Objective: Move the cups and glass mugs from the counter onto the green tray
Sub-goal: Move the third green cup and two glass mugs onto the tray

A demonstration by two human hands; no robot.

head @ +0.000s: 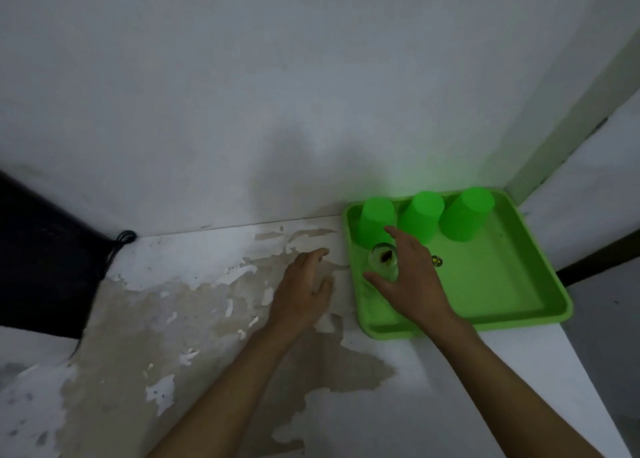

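Note:
The green tray (502,284) lies on the counter at the right, against the wall. Three green cups stand upside down along its far edge: left cup (375,222), middle cup (422,215), right cup (465,211). A clear glass mug (382,262) stands in the tray's near-left part, just in front of the left cup. My right hand (412,281) is over the tray with fingers spread around the mug, index finger above it and thumb below; contact is unclear. My left hand (304,291) hovers over the bare counter left of the tray, fingers loose, holding nothing.
The counter (173,319) has peeling white paint and bare brown patches. A dark cloth with a black cord (121,239) sits at the far left against the wall. A small round sticker (437,260) marks the tray floor. The counter's edge runs close to the tray's right side.

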